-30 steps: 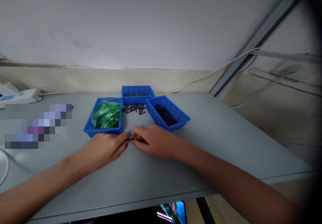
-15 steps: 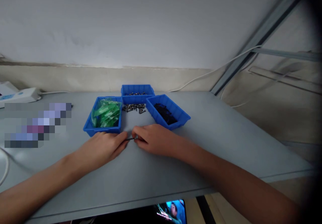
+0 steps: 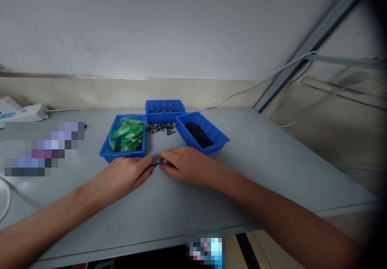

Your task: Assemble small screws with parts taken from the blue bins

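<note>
A thin dark screw (image 3: 157,164) spans the small gap between my two hands, just above the grey table. My left hand (image 3: 128,173) pinches one end of it between thumb and forefinger. At the other end, the fingertips of my right hand (image 3: 184,164) are closed around the tip; anything small inside them is hidden. Beyond my hands lies a loose pile of dark screws (image 3: 161,128). A blue bin with green plastic bags (image 3: 127,134) stands by my left hand. Another blue bin, holding small black parts (image 3: 199,135), is angled behind my right hand.
A third blue bin (image 3: 165,117) with small metal pieces stands behind the screw pile, near the wall. A white power strip (image 3: 26,114) and a blurred-out object (image 3: 45,148) lie on the left. A metal frame leg (image 3: 272,87) rises at the right. Below the table edge, a screen glows (image 3: 207,251).
The view has shifted very slightly. Both hands stay in almost the same place with the screw between them, and the bins have not moved.
</note>
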Motion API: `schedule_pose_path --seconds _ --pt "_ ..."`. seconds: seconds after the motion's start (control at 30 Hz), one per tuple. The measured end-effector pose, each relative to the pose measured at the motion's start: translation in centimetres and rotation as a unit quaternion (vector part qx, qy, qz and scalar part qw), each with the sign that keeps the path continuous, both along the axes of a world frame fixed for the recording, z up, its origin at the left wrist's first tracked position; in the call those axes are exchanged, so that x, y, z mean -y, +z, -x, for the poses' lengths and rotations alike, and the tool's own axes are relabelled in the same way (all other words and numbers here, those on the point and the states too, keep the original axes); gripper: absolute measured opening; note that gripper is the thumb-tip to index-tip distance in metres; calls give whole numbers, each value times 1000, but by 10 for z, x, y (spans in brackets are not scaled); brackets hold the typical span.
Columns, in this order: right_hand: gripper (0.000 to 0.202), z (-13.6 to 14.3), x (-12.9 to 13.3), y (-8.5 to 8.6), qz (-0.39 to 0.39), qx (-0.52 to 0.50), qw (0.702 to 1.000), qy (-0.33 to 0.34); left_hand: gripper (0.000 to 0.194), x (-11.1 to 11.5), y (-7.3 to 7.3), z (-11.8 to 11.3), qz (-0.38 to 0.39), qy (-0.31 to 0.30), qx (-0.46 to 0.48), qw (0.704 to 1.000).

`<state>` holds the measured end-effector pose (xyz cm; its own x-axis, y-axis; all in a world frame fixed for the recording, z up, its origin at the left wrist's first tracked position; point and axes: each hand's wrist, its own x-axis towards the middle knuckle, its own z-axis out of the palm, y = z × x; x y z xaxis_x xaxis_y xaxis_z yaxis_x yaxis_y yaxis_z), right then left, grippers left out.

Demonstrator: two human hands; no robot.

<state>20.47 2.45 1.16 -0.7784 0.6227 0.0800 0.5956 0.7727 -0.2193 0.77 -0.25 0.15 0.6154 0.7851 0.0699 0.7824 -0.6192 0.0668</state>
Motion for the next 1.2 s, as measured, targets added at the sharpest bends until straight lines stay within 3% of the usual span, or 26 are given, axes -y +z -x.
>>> schedule_pose_path --seconds 0.47,0.87,0.97,1.2 --pt "8 0 -1 -1 11 -4 1000 8 23 0 -2 3 -10 -22 -14 1000" --pt "23 1 0 -1 -7 15 1000 -21 28 2 1 1 -21 -9 -32 999" --pt "16 1 -1 -2 -16 19 1000 -11 27 1 -2 1 -31 -12 -43 998" --pt "14 1 -1 -5 -39 34 999 -2 29 2 1 -1 10 4 -29 1000"
